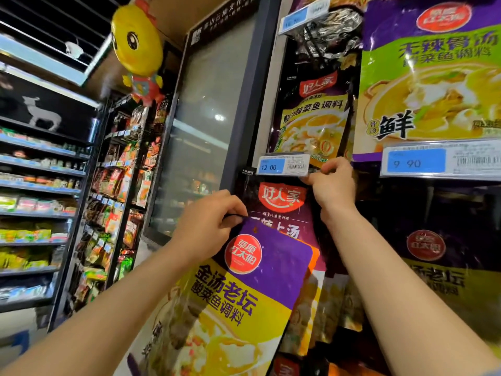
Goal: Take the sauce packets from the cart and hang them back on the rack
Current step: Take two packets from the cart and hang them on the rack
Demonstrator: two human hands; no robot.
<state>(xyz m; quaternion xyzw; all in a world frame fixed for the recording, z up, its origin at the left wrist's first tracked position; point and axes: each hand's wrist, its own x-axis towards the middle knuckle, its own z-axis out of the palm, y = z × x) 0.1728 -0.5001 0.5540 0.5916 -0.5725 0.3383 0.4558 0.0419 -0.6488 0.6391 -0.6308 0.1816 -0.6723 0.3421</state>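
Midway, by the look of it: no cart in view, so what remains there cannot be told. Left hand (210, 223) is curled round the top edge of a purple-and-yellow packet (244, 289), with an orange-edged packet (314, 256) fanned just behind it; how many it holds I cannot tell. Right hand (332, 183) pinches at the hook end just beneath the 12.00 price tag (283, 164), at the top edge of a dark packet (279, 202) hanging on the rack (271, 77). Whether that one is fully seated on the hook is hidden by the fingers. Judgement: one packet going on or just on, at least two in hand not yet hung. Upper hooks already carry stock.
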